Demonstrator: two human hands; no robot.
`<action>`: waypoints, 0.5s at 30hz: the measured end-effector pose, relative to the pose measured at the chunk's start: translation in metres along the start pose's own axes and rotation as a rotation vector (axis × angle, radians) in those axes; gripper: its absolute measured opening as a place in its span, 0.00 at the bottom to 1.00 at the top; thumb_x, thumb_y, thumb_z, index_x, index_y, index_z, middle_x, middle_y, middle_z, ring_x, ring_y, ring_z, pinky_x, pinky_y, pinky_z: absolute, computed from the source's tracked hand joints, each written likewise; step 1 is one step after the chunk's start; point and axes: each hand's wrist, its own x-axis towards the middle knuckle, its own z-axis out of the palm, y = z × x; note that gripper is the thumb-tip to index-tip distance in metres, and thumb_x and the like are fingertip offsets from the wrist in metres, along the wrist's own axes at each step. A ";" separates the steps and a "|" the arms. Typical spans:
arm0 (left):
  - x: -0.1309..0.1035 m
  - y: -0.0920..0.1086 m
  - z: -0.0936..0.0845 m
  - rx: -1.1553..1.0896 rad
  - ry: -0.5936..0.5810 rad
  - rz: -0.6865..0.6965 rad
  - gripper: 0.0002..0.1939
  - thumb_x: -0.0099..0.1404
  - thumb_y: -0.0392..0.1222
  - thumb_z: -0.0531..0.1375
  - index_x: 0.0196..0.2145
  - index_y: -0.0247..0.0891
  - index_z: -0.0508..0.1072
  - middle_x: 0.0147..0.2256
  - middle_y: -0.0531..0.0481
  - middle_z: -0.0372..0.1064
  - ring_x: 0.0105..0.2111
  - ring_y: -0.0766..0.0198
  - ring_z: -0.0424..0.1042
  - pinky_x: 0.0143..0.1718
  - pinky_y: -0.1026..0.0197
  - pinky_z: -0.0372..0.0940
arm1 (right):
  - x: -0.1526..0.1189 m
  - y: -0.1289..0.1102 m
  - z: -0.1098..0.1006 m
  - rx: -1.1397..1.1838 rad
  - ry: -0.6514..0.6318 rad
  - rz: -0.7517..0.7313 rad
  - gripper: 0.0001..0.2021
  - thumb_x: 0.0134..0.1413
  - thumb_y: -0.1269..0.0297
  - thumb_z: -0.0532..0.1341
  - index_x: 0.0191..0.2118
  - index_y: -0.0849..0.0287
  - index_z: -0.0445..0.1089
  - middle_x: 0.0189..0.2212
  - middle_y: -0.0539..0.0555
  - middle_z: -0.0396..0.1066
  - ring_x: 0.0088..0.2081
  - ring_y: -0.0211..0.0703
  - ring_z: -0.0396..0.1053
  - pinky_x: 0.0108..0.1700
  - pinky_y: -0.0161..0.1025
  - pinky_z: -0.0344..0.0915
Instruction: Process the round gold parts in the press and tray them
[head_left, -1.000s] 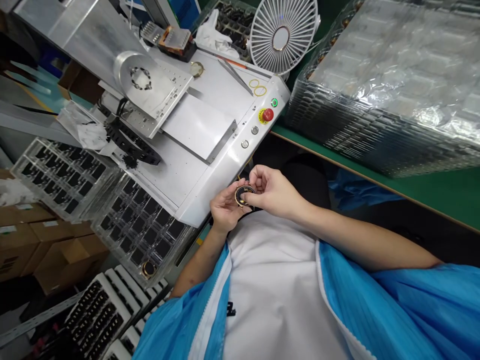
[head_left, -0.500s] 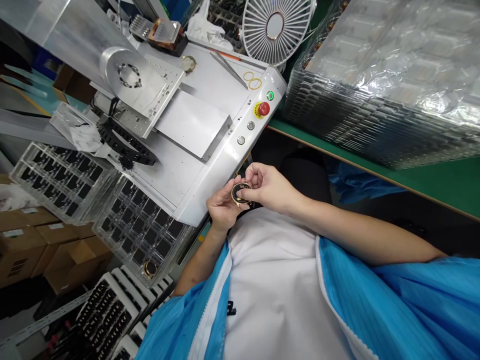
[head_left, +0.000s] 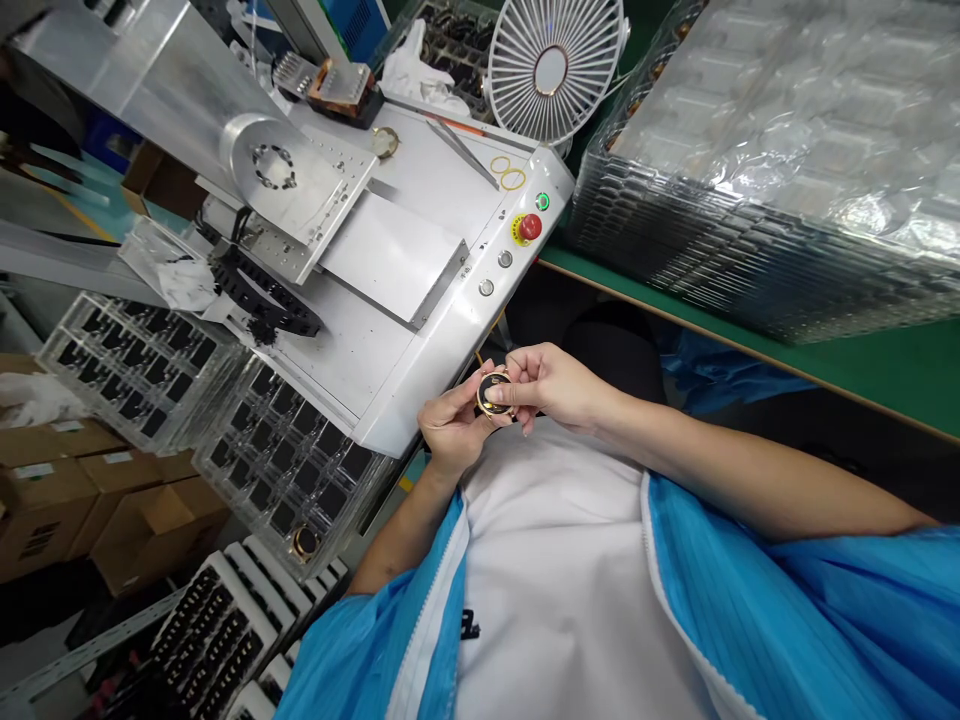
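A round watch case with a gold rim and a dark inner face is held between both hands, in front of the white shirt. My left hand grips its left edge, fingers wrapped round it. My right hand closes on the right side, with the thumb pressed onto the dark face. Some of the right fingertips are hidden behind the case. Another round gold-rimmed case lies in the corner of a clear tray at the lower left.
Beyond the hands stands a white machine with a red button and a metal plate. A fan is behind it. Stacked clear trays sit on a green table at the right. Cardboard boxes are at the left.
Both hands and the watch case have shifted slightly right and down in the view. The case's dark face shows more fully, and the right thumb has moved on it. The machine appears slightly shifted too.
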 end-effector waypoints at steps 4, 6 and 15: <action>0.003 0.007 0.002 0.013 0.015 0.030 0.28 0.47 0.43 0.81 0.47 0.48 0.84 0.46 0.46 0.84 0.47 0.49 0.84 0.50 0.49 0.80 | 0.000 0.001 0.005 0.025 0.006 -0.009 0.33 0.26 0.47 0.83 0.22 0.59 0.61 0.16 0.50 0.71 0.15 0.35 0.67 0.15 0.30 0.68; 0.005 0.008 0.002 -0.007 0.027 0.029 0.28 0.47 0.41 0.81 0.48 0.48 0.84 0.46 0.46 0.84 0.46 0.50 0.84 0.50 0.50 0.80 | 0.003 0.002 0.007 0.017 0.018 -0.017 0.32 0.28 0.47 0.83 0.22 0.59 0.60 0.15 0.50 0.70 0.15 0.34 0.67 0.16 0.30 0.69; 0.012 0.017 -0.009 -0.142 0.125 0.008 0.23 0.58 0.47 0.76 0.50 0.45 0.80 0.49 0.45 0.81 0.51 0.50 0.82 0.57 0.47 0.76 | 0.056 -0.051 -0.005 -0.270 0.090 -0.156 0.25 0.39 0.53 0.82 0.31 0.61 0.69 0.19 0.51 0.73 0.17 0.34 0.66 0.15 0.29 0.64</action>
